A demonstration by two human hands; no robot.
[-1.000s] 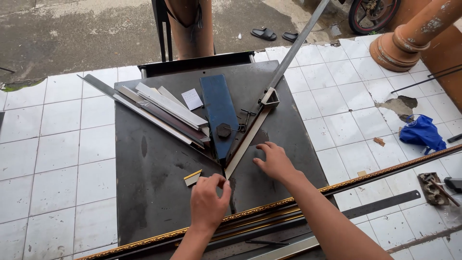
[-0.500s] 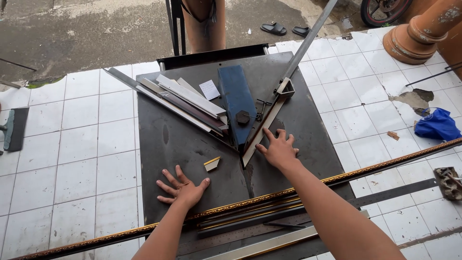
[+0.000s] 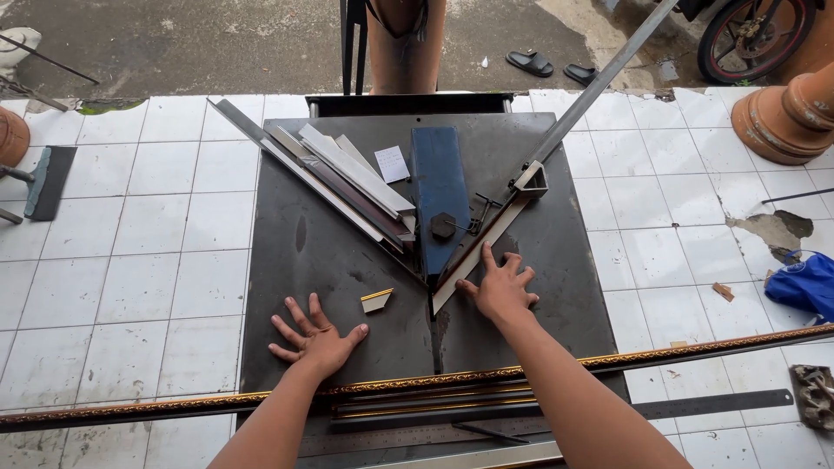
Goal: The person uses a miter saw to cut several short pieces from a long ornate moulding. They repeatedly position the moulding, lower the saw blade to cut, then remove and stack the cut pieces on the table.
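Offcut [image 3: 376, 300] of gold-edged moulding, small and wedge-shaped, lying on the dark metal plate [image 3: 295, 287] between both hands and just left of the blue cutter head [image 3: 440, 195]. Left hand [image 3: 317, 341] flat on the plate below-left of it, fingers spread, gripping nothing; right hand [image 3: 501, 289] likewise open, pressed down against the pale fence bar [image 3: 476, 252]. Long gilded moulding strip [image 3: 486, 375] across the near edge, steel ruler [image 3: 695, 405] beneath, white floor tiles [image 3: 130, 260] all around.
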